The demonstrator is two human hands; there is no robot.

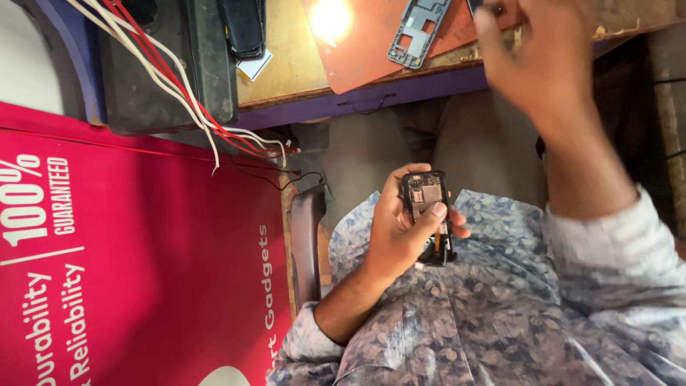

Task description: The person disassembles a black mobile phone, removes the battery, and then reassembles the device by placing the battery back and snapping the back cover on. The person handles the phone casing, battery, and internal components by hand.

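My left hand [400, 229] grips a small black phone [427, 194] with its back cover off, circuit board showing, thumb across its middle. It is held over my lap, against my blue patterned shirt. My right hand [536, 61] is raised far from the phone, over the workbench edge at the top right. Its fingertips pinch a small dark object [486, 7] at the frame's top; what it is I cannot tell.
A grey phone frame [418, 28] lies on an orange mat [357, 50] on the wooden bench. A black box [171, 71] with red and white wires [179, 86] stands at the left. A red printed panel [143, 264] fills the lower left.
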